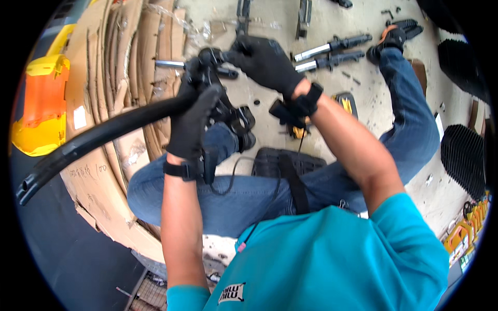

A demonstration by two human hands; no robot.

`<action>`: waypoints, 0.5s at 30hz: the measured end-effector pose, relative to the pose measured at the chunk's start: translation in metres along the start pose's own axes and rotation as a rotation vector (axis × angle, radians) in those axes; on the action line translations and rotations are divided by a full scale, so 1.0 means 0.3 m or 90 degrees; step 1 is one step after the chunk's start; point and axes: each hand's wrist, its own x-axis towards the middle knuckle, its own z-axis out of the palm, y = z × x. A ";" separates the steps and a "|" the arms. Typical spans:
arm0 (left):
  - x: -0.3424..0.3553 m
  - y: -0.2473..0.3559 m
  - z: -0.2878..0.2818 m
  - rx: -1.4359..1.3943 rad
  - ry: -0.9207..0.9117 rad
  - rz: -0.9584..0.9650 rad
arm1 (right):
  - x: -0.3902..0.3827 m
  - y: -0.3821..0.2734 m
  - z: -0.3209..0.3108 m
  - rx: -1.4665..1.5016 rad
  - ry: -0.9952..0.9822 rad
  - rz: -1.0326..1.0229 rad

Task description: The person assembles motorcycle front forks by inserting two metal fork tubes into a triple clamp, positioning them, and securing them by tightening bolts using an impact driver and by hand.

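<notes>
My left hand (191, 124), in a black glove, is closed around a long curved black tube (111, 127) with holes at its far-left end. Black clamp brackets (239, 120) with round openings hang beside that hand, above my bent knee. My right hand (270, 65), gloved too, has its fingers curled together at a dark ring-shaped fitting (210, 56) at the upper end of the parts. What those fingers pinch is hidden. Behind the left hand sticks out a silver rod (170, 64); where it joins cannot be seen.
Stacked flattened cardboard (85, 179) stands at my left, beside orange-and-yellow plastic parts (45, 106). Silver-and-black fork legs (332, 47) lie on the floor ahead. A yellow-and-black tool (299, 130) is near my right wrist. Ribbed black pieces (463, 159) lie at right.
</notes>
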 end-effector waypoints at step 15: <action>0.001 0.007 -0.003 -0.010 -0.009 -0.011 | 0.003 -0.014 -0.064 0.131 -0.117 0.020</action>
